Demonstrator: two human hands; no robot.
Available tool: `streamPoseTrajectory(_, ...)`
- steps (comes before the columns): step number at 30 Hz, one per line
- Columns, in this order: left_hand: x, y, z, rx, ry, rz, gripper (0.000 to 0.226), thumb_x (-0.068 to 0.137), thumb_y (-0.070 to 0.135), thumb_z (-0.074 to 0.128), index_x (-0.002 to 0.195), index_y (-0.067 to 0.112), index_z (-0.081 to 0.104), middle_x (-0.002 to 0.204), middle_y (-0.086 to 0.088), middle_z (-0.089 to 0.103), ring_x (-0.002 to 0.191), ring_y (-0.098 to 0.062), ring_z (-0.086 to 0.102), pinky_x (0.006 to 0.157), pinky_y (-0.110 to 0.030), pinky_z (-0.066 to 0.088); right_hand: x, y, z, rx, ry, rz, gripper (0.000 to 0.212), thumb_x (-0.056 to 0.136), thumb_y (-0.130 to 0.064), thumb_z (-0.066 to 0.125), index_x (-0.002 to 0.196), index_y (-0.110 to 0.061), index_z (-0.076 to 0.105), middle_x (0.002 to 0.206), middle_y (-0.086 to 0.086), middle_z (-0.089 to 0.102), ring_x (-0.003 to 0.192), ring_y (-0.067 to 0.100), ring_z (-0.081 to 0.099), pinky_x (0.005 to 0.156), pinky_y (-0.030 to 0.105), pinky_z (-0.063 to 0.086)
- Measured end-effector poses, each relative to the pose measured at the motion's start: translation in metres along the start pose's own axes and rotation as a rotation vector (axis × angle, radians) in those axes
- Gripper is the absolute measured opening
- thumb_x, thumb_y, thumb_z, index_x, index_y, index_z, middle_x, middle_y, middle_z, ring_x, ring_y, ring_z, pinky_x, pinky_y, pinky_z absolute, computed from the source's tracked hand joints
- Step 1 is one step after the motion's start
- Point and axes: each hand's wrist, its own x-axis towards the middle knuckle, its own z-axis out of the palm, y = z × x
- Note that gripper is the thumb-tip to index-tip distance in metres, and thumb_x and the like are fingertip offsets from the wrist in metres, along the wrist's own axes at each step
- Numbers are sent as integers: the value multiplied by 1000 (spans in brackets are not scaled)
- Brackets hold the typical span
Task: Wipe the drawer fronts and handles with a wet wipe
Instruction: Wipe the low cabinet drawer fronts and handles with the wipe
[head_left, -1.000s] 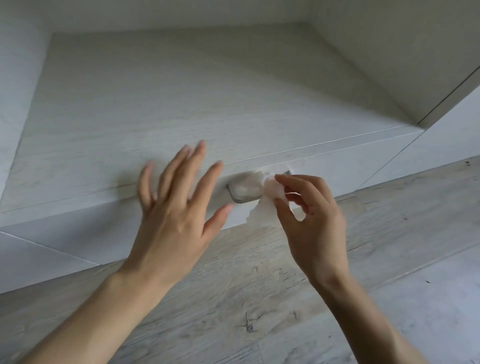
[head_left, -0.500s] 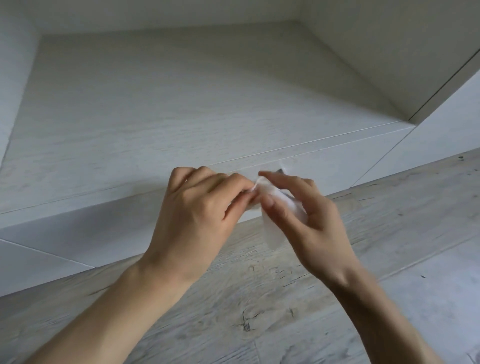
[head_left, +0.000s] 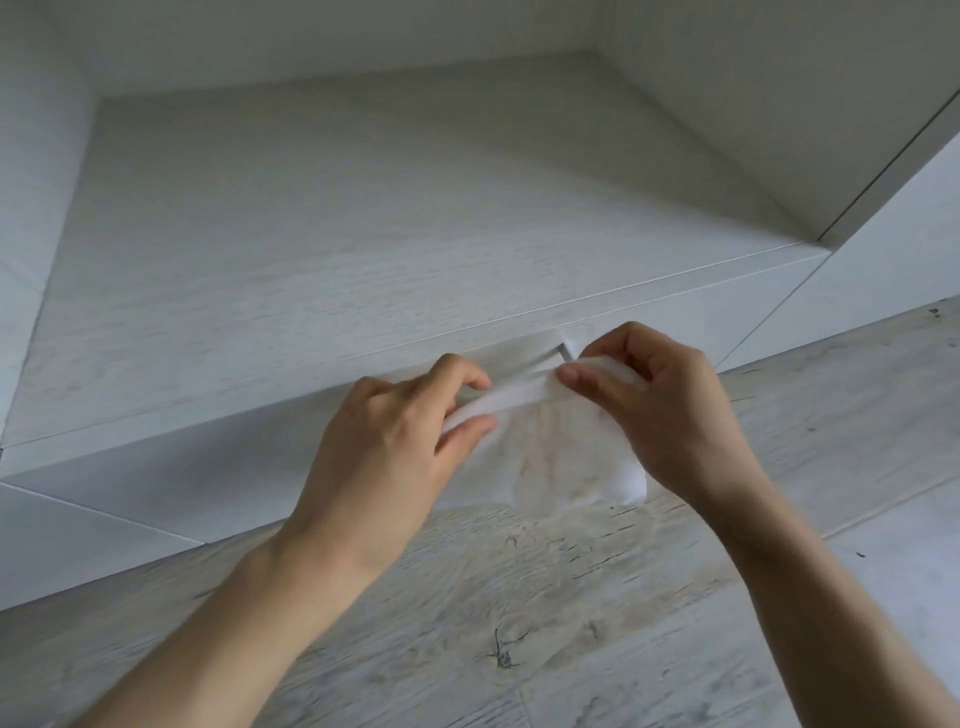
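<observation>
Wet wipe (head_left: 545, 447): spread in front of drawer front (head_left: 208, 467), just below frame centre.
Left hand (head_left: 384, 441), 9 o'clock of wipe: pinching folded top edge.
Right hand (head_left: 660, 410), 3 o'clock: pinching opposite end.
Handle (head_left: 566, 351), 12 o'clock of wipe: mostly hidden.
Plank floor (head_left: 519, 623): 6 o'clock.

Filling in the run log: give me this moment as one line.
left hand: pinches wet wipe | right hand: pinches wet wipe | wet wipe: stretched open between both hands, held before drawer front
</observation>
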Motion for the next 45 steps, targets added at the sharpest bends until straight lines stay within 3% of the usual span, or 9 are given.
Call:
streamPoseTrajectory(4,1,-6,6,78,-25,-9,38,77,3,81,99,16,52,80,0,66,61,-21,61,57,-24,44,14,21,16,-225,175,-72,15,84,-25,73,90,-17,62,84,-15,62,76,-1,52,66,7,38)
streamPoseTrajectory(6,2,-7,8,68,-22,-1,34,78,-6,76,96,13,55,88,-4,61,60,-21,56,47,-32,48,14,33,30,-366,355,-194,26,84,-23,74,103,-12,61,101,-2,56,90,10,48,82,21,39)
streamPoseTrajectory(9,2,-8,12,91,-12,22,24,76,-13,74,91,3,63,91,-10,55,58,-18,51,39,-34,48,6,42,48,-532,583,-452,20,87,-21,66,101,-7,67,101,13,59,93,22,45,81,34,36)
streamPoseTrajectory(12,0,-12,14,131,-9,38,22,75,-13,75,91,0,66,90,-12,55,58,-20,54,42,-34,49,-11,53,67,-499,398,-650,28,97,-18,52,110,1,68,112,17,66,106,29,60,93,37,46)
streamPoseTrajectory(15,-3,-16,12,264,31,71,16,80,-7,71,93,3,70,94,-12,59,69,-26,60,54,-38,53,-31,62,90,-557,172,-714,43,100,-24,48,135,2,51,142,20,48,138,32,38,113,42,34)
streamPoseTrajectory(18,-8,-24,4,387,112,144,15,87,5,61,99,6,70,103,-13,61,83,-26,56,71,-39,47,-32,69,90,-539,121,-724,47,103,-29,42,143,-5,40,151,17,35,145,30,25,115,45,31)
streamPoseTrajectory(29,-22,-58,-12,633,60,-18,58,99,37,34,145,2,40,154,-24,33,142,-35,25,119,-46,8,-6,71,81,-354,501,-649,22,90,-21,64,103,-7,74,114,12,68,115,27,57,97,50,47)
streamPoseTrajectory(34,-30,-67,-8,713,57,7,61,98,40,34,152,13,29,158,-18,28,145,-35,20,121,-43,-6,-7,64,98,-324,465,-688,21,87,-19,68,100,-4,74,109,9,70,112,27,59,108,49,38)
streamPoseTrajectory(45,-28,-70,-6,710,36,3,62,97,46,32,152,16,30,158,-11,29,144,-34,21,120,-39,-8,-3,67,96,-322,504,-663,24,86,-30,69,94,-8,75,107,6,70,112,22,59,106,53,38)
